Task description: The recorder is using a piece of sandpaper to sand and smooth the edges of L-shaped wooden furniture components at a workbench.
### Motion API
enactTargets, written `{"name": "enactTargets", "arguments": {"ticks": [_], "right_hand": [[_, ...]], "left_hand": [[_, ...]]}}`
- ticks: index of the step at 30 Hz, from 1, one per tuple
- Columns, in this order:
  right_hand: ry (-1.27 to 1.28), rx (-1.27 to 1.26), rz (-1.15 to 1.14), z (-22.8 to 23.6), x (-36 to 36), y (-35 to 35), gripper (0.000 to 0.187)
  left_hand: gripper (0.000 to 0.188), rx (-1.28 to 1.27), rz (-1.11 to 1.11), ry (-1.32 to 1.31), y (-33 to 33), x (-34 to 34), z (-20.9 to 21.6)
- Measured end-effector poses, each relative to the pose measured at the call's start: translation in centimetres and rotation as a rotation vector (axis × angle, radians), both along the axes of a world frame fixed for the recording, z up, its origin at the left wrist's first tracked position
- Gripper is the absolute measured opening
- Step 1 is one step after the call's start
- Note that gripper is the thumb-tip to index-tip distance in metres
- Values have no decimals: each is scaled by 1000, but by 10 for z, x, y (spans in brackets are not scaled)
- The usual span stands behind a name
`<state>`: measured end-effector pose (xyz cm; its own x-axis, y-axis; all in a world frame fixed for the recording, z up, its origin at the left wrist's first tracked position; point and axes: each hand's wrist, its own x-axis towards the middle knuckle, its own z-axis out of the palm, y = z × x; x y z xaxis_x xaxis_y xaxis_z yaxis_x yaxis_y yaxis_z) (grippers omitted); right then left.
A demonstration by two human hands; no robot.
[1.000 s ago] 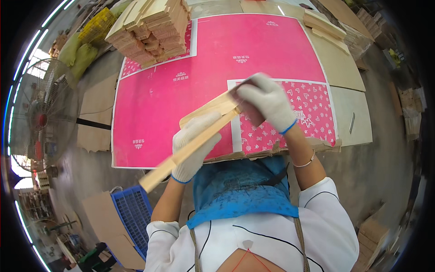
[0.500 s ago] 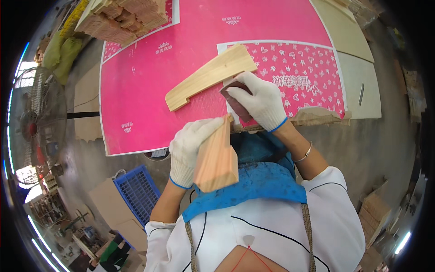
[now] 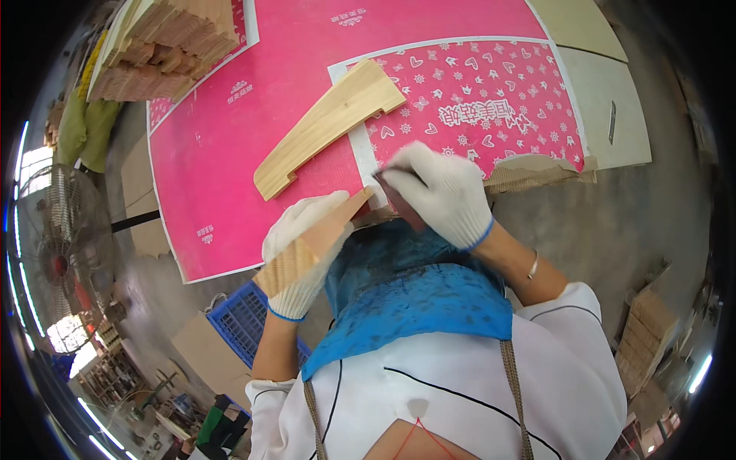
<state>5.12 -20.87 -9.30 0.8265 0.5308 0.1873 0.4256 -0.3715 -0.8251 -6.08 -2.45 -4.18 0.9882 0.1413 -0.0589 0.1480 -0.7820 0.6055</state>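
My left hand (image 3: 295, 238), in a white knit glove with a blue cuff, is closed around a shaped wooden piece (image 3: 316, 239), which is tilted so that a narrow side shows. My gloved right hand (image 3: 445, 192) grips a folded dark brown sheet of sandpaper (image 3: 400, 203) between thumb and fingers. The sandpaper is close to the upper end of the wooden piece; whether they touch I cannot tell. Beyond both hands, a second wooden piece (image 3: 330, 126), curved and with a notch at its near end, lies on the pink-covered table (image 3: 295, 38).
At the far left of the table rises a stack of wooden pieces (image 3: 165, 50). A thin metal strip (image 3: 612, 123) lies on the pale board at the right. Below the table's left side is a blue plastic crate (image 3: 244, 322), and a fan (image 3: 61, 261) stands farther left.
The wooden piece in my left hand has turned from its broad face onto a narrow side. My right hand, with the sandpaper, has moved slightly nearer me. The view has shifted a little.
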Motion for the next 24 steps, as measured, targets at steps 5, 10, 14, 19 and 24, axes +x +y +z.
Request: {"name": "enactTargets", "arguments": {"ticks": [5, 10, 14, 19, 24], "right_hand": [[14, -67, 28, -7, 9, 30, 17], [-17, -270, 122, 2, -15, 1, 14], [-128, -65, 22, -1, 1, 11, 14], [-168, -262, 170, -5, 2, 28, 16], [-78, -285, 180, 14, 14, -4, 17]], "left_hand": [[33, 124, -76, -120, 5, 0, -9], [32, 94, -68, -107, 4, -5, -8], [32, 130, -100, -39, 4, -8, -2], [32, 54, -82, -94, -1, -6, -6], [32, 85, -152, -128, 0, 8, -12]]}}
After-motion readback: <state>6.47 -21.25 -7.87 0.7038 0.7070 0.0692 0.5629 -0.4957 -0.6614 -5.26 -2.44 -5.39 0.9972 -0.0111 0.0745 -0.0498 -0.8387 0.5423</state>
